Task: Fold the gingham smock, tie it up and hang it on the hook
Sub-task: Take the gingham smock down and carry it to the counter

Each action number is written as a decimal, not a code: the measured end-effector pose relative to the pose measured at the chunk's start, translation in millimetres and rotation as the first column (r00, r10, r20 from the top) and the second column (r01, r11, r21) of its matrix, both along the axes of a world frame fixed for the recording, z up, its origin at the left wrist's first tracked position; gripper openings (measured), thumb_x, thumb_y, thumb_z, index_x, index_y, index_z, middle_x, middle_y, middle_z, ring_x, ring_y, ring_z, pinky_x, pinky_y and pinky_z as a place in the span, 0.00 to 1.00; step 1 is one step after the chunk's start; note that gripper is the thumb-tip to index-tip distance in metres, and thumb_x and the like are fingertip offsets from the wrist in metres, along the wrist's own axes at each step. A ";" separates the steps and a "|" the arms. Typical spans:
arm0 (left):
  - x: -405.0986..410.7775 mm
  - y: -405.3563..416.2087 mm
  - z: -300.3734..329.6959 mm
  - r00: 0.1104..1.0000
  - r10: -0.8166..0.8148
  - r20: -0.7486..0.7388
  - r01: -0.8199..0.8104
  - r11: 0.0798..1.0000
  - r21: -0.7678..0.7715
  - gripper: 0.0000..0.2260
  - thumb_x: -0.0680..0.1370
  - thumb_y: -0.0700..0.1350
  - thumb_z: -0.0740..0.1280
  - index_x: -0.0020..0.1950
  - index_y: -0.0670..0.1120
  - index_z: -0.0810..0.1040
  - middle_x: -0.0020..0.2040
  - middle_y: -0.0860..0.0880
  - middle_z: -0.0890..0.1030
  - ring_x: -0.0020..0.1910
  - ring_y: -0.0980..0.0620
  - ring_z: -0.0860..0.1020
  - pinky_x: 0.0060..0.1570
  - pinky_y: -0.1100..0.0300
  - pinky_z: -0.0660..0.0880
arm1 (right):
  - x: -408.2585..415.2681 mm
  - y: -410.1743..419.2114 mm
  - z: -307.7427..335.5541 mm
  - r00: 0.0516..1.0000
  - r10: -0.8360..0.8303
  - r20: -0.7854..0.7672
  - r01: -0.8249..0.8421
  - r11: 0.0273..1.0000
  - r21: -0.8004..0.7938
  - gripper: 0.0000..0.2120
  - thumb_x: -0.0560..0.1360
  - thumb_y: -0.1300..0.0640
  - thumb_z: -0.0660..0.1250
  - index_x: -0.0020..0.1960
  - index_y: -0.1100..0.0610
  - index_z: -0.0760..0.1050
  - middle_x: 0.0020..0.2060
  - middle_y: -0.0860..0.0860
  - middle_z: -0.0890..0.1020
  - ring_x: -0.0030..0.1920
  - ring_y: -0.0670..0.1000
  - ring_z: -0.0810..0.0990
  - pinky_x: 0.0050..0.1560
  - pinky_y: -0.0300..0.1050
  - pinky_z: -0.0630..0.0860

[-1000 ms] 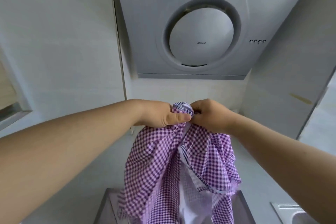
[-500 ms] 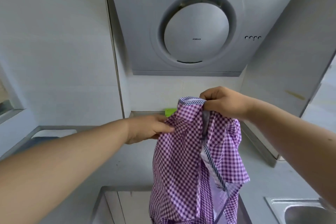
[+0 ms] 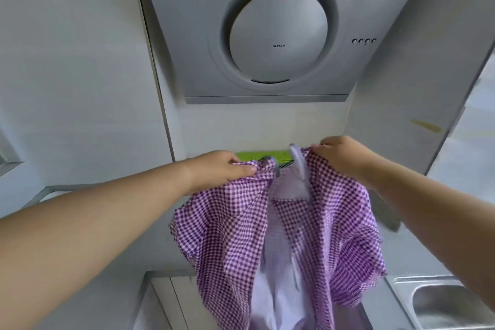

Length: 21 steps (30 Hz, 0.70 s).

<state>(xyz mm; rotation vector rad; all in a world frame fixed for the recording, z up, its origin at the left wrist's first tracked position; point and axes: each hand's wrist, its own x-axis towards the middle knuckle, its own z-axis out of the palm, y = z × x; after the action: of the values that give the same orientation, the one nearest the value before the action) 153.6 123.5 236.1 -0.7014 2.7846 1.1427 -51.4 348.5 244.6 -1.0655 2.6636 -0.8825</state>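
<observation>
A purple-and-white gingham smock (image 3: pixel 235 233) hangs in the air in front of me, its pale lining showing down the middle. My left hand (image 3: pixel 222 170) pinches its top edge on the left. My right hand (image 3: pixel 340 155) grips the top edge on the right. The two hands hold the neckline spread apart, and the cloth drapes down over the counter below. No hook is in view.
A grey range hood (image 3: pixel 267 35) with a round disc hangs on the wall ahead. A green object (image 3: pixel 257 156) sits on the ledge behind the smock. A steel sink (image 3: pixel 444 305) lies at the lower right, white wall cabinets at left and right.
The hands, together at the smock's top a second ago, have moved apart. My left hand let go, then took the left top edge again, spreading the neckline.
</observation>
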 end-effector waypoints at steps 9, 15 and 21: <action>-30.8 50.3 -8.8 0.982 -0.183 -0.050 0.176 0.976 -0.126 0.25 0.77 0.62 0.75 0.72 0.58 0.77 0.65 0.57 0.82 0.62 0.54 0.81 0.68 0.52 0.76 | 59.4 -18.9 -2.7 0.936 0.345 -0.065 -0.347 0.938 -0.014 0.19 0.83 0.42 0.63 0.47 0.56 0.79 0.40 0.55 0.83 0.37 0.50 0.77 0.40 0.50 0.76; -41.0 39.4 -13.6 0.982 -0.175 -0.077 0.138 0.929 -0.344 0.06 0.83 0.48 0.69 0.51 0.46 0.81 0.45 0.50 0.82 0.45 0.50 0.80 0.42 0.59 0.74 | 49.7 -12.9 -21.8 0.919 0.395 0.021 -0.395 0.919 -0.001 0.13 0.82 0.42 0.67 0.48 0.52 0.76 0.38 0.48 0.79 0.37 0.48 0.76 0.41 0.47 0.74; -33.9 0.6 -13.1 0.996 -0.079 -0.047 0.054 0.915 -0.399 0.08 0.82 0.39 0.63 0.56 0.50 0.79 0.51 0.53 0.80 0.50 0.53 0.77 0.43 0.60 0.71 | 25.2 14.2 -88.1 0.879 0.444 0.177 -0.473 0.755 0.454 0.08 0.82 0.51 0.67 0.60 0.50 0.78 0.51 0.47 0.85 0.48 0.47 0.85 0.52 0.44 0.83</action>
<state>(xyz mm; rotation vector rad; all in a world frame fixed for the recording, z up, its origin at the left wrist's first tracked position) 119.7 124.1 222.9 -0.5944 3.1030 0.5952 -26.2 362.8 156.5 -1.4201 2.2129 -0.1268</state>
